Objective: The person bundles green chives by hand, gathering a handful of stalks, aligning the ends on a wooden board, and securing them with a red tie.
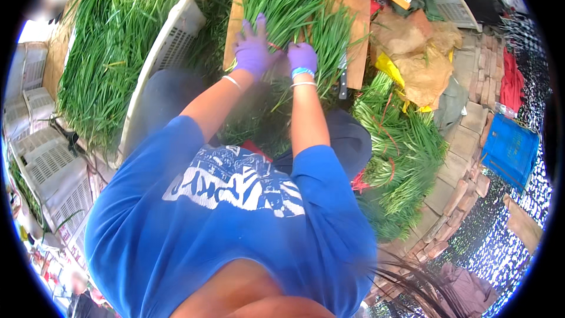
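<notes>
A heap of long green chives (282,1) lies across a wooden board (234,9) in front of me. My left hand (250,52), in a purple glove, rests at the heap's near left side with fingers spread. Close beside it, my purple-gloved right hand (302,59) is closed at the near ends of the stalks. What its fingers hold is hidden. A bit of red shows between the hands, too small to name. On the board, just right of my right hand, lies a knife with a dark riveted handle (343,87).
A white plastic crate (154,76) full of chives stands at the left. Tied bundles of chives (406,168) lie at the right, below crumpled brown sacking (432,73). Farther right are a brick edge (444,224) and a blue crate (511,150). More crates (53,159) line the far left.
</notes>
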The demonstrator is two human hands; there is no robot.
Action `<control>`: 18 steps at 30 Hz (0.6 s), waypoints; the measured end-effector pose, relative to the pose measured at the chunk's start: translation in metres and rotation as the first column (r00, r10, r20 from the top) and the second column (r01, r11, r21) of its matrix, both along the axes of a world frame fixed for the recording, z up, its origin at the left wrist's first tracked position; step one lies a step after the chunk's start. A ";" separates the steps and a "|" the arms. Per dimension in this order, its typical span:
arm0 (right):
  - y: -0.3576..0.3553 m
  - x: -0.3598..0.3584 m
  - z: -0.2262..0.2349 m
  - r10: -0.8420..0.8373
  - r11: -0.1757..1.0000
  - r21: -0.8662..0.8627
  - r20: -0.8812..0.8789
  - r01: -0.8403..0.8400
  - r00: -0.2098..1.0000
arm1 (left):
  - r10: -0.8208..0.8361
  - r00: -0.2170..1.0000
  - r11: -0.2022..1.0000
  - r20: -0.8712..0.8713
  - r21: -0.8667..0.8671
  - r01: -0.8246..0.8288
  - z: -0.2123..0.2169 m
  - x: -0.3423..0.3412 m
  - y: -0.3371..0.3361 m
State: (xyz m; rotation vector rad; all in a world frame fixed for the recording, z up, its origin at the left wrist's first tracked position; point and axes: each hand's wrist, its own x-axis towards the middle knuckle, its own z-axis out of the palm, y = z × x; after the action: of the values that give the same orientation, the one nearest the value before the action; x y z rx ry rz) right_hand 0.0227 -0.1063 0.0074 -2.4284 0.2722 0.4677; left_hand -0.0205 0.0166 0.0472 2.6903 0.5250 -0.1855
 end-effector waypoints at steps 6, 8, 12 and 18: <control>-0.037 -0.057 -0.011 -0.069 0.994 -0.086 -0.019 0.067 0.997 | 0.032 0.999 0.998 -0.039 -0.062 -0.034 0.003 -0.001 -0.002; -0.042 -0.080 -0.023 0.152 0.953 -0.248 -0.096 -0.172 0.984 | 0.026 0.998 0.992 -0.049 -0.121 -0.032 0.006 0.000 -0.004; -0.014 -0.071 0.052 0.229 0.911 -0.310 -0.170 -0.273 0.958 | -0.099 0.979 0.950 0.179 -0.275 0.146 -0.009 -0.003 0.021; 0.001 -0.021 0.001 -0.332 0.398 0.759 -0.403 0.515 0.853 | 0.443 0.885 0.156 -0.147 -0.959 -0.237 -0.056 -0.006 0.088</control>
State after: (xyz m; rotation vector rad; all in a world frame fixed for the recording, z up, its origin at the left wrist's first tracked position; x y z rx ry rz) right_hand 0.0015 -0.1055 0.0082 -1.2430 0.5795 0.4438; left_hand -0.0262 0.1043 -0.0088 1.2384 0.6540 -0.0855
